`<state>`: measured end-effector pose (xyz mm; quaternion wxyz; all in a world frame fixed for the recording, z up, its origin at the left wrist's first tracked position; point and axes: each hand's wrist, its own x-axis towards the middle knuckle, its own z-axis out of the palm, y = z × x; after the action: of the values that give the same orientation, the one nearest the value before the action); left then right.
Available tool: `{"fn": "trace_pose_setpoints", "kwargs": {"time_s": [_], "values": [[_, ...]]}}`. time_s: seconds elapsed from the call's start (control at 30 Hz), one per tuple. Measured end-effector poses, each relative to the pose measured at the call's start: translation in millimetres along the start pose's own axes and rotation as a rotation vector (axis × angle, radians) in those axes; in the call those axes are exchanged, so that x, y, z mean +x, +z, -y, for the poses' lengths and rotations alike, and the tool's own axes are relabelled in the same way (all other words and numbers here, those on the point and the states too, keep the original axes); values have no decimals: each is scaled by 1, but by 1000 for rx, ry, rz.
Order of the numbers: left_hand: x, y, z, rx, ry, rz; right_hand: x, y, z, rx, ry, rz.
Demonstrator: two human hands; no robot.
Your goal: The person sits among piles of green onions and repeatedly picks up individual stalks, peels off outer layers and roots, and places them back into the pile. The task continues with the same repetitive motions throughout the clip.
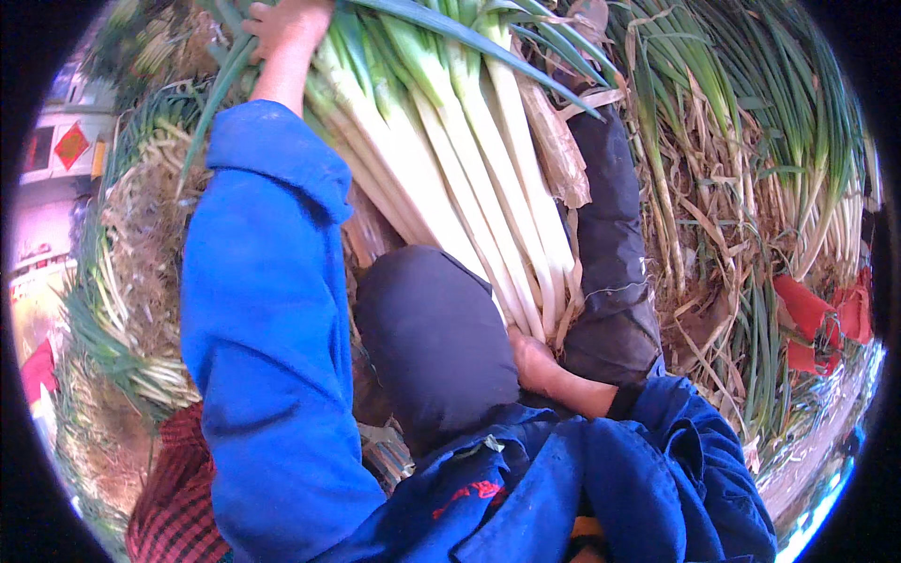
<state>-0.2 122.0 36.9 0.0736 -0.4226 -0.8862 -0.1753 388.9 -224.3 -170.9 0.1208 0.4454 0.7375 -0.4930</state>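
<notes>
A large bundle of Welsh onions (pixel 436 155) lies slanted across my lap. Its white shanks point down toward my body and its green leaves fan out at the top. My left hand (pixel 288 28) rests among the leaves at the upper left of the bundle; the picture's edge cuts it off, so its grip is unclear. Down at the root ends, my right hand (pixel 538 362) holds the shanks, with its fingers mostly hidden behind them. A dry brown husk (pixel 559 148) hangs along the bundle's right side. My dark-trousered knee (pixel 436 345) covers part of the lower left shanks.
More Welsh onions (pixel 795 134) with dry leaves are heaped at the right, beside red cloth or wrapping (pixel 806 310). At the left lies another pile (pixel 141 246), roots showing. Red-and-black checked fabric (pixel 179 492) is at lower left. My other leg (pixel 605 232) flanks the bundle.
</notes>
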Motion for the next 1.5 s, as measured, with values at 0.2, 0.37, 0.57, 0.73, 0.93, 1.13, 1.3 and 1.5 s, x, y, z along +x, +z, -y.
{"fn": "trace_pose_setpoints", "kwargs": {"time_s": [0.2, 0.37, 0.57, 0.73, 0.93, 1.13, 1.3, 1.5], "values": [[41, 21, -8, 119, -73, -85, 32, 19, -32, 181, -225, 92], [45, 13, -10, -101, -13, -43, -2, -30, -5, -79, -356, 138], [-9, -19, -67, 139, 114, -417, -71, -119, 32, 0, -377, -313], [-12, -83, -92, 322, 121, -309, -82, -153, 36, 151, -324, -388], [67, -59, -84, 190, 4, -80, -54, -149, 27, 196, -315, -240], [142, -9, -50, -271, -264, -126, -27, -161, 2, 252, -316, -354], [106, 8, -84, 132, -78, -334, -33, -192, -13, 314, -364, -198], [-39, -10, -107, 40, 566, -617, -69, -253, -83, 343, -393, -709]]}}
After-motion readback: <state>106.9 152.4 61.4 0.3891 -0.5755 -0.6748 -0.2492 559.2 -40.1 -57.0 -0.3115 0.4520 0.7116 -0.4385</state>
